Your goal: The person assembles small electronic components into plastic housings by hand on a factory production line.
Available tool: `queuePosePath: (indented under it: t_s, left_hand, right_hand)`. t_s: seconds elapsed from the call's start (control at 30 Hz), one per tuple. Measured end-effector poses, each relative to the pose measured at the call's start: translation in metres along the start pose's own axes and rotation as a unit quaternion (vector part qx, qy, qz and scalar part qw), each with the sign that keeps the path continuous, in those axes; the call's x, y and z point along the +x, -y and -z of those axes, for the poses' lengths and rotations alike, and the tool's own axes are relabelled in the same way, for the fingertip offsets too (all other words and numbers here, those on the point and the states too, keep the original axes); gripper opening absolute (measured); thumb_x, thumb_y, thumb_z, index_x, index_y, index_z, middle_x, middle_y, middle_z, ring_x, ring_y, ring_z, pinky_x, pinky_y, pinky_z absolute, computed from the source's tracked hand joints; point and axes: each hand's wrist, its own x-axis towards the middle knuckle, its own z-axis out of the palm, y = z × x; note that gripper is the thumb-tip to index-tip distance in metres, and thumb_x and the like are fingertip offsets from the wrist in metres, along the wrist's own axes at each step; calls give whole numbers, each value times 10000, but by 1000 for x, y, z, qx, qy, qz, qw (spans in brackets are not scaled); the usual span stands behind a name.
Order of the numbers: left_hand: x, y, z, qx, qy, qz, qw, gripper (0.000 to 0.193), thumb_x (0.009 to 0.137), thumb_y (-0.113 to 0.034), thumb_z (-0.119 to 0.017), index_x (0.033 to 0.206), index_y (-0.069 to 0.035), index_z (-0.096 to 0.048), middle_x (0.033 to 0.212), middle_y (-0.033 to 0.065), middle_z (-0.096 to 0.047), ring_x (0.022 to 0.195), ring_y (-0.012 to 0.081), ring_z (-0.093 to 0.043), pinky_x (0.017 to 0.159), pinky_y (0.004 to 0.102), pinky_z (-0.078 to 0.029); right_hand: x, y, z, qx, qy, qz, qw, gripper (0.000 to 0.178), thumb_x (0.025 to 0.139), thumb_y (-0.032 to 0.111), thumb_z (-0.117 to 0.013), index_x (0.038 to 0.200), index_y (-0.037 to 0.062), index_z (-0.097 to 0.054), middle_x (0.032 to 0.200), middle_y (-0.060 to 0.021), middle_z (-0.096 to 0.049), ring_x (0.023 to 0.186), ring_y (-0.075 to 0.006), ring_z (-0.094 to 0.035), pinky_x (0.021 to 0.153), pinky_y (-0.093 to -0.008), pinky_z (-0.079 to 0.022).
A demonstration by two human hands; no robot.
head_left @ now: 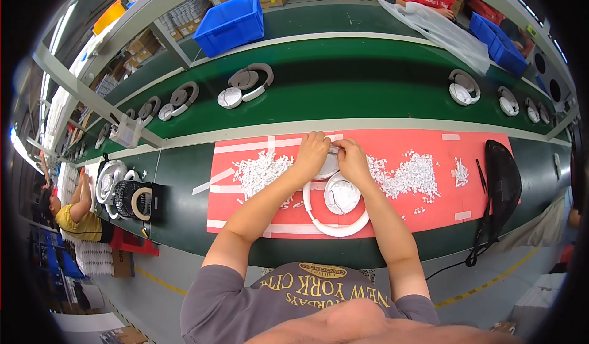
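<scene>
A pair of white and grey headphones (336,229) lies on the red mat (423,213) in front of me, its headband curving toward my body. The nearer ear cup (342,195) shows its white inside, with a thin dark line, perhaps a wire, across it. My left hand (313,154) is closed on the left side of the farther ear cup. From the right, my right hand (354,161) grips the same cup, fingers bent at its far edge. Whether a small part sits between the fingertips is hidden. Heaps of small white plastic pieces (416,175) lie beside both hands.
Several headphones (248,83) rest on the green conveyor belt (343,77) beyond the mat. A black curved object (502,175) with a cable lies at right. More headphones and a black basket (132,198) stand at left. Blue bins (230,24) and other people are farther off.
</scene>
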Motion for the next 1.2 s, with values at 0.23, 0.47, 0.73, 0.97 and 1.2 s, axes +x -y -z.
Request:
queuePosePath:
  t_s: [0.23,0.47,0.73,0.97,1.2]
  left_hand:
    - [13,17,9,-45,83,-94,991,103,717,-69,-499,806,-25,-526,762,150,-549,756,306,-542,669,391,-419]
    - [15,44,58,-203,247,-10,948,178,839,-188,-474,854,-15,-510,747,218,-574,726,380,-555,630,426,-425]
    - [-17,88,83,-319,218,30,922,169,836,-156,-475,868,6,-510,672,169,-555,604,275,-537,585,347,-419]
    - [-48,91,100,-488,231,202,817,190,845,-143,-467,932,26,-465,628,109,-559,517,121,-500,454,278,-394]
    - [-49,24,100,-677,125,288,666,236,846,-61,-425,1043,45,-353,765,174,-589,620,234,-624,547,300,-526]
  right_hand:
    - [3,1,15,60,23,-20,998,178,738,-14,-482,880,-13,-589,831,-172,-580,743,-323,-567,676,-377,-450]
    - [-2,-31,94,-254,48,-61,964,98,717,38,-531,781,-9,-589,774,-181,-598,730,-328,-579,651,-402,-458]
    - [-11,-41,60,-348,39,-53,935,61,678,46,-564,669,-11,-583,710,-200,-588,696,-353,-576,646,-422,-461]
    - [4,18,91,-51,22,-164,985,81,709,25,-578,746,-46,-574,642,-111,-588,598,-171,-583,535,-290,-476]
    - [10,120,63,146,52,-111,982,64,759,-20,-551,804,-64,-551,720,-97,-587,645,-131,-586,576,-231,-494]
